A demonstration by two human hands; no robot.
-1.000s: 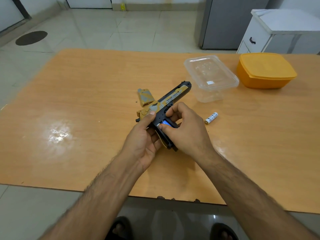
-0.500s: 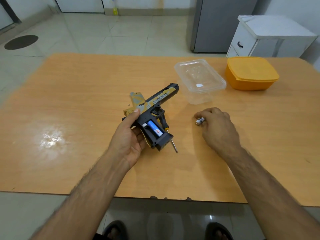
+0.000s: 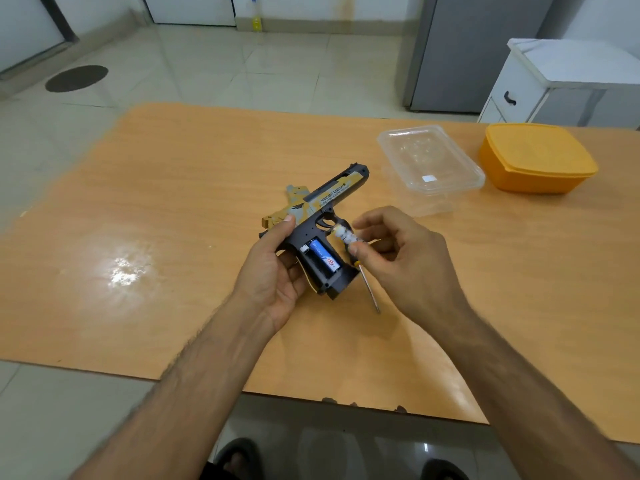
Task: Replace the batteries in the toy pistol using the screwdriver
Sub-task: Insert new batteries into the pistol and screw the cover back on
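Observation:
My left hand (image 3: 270, 271) holds the black and gold toy pistol (image 3: 322, 216) by its grip, just above the wooden table (image 3: 173, 220). The grip's battery compartment faces up and is uncovered, with a blue battery (image 3: 323, 255) seated in it. My right hand (image 3: 401, 258) pinches a white battery (image 3: 343, 233) between thumb and fingers, right beside the trigger guard. The screwdriver (image 3: 369, 287) lies on the table under my right hand, its metal tip pointing toward me. A gold cover piece (image 3: 294, 191) lies behind the pistol.
A clear plastic container (image 3: 429, 168) stands at the back right of the pistol. An orange lidded box (image 3: 536, 159) sits further right. A white cabinet (image 3: 554, 84) and a grey appliance (image 3: 478, 50) stand beyond the table.
My right hand left the pistol grip, picked up the white battery from the table at the right, and carried it back to the pistol. The screwdriver came into sight.

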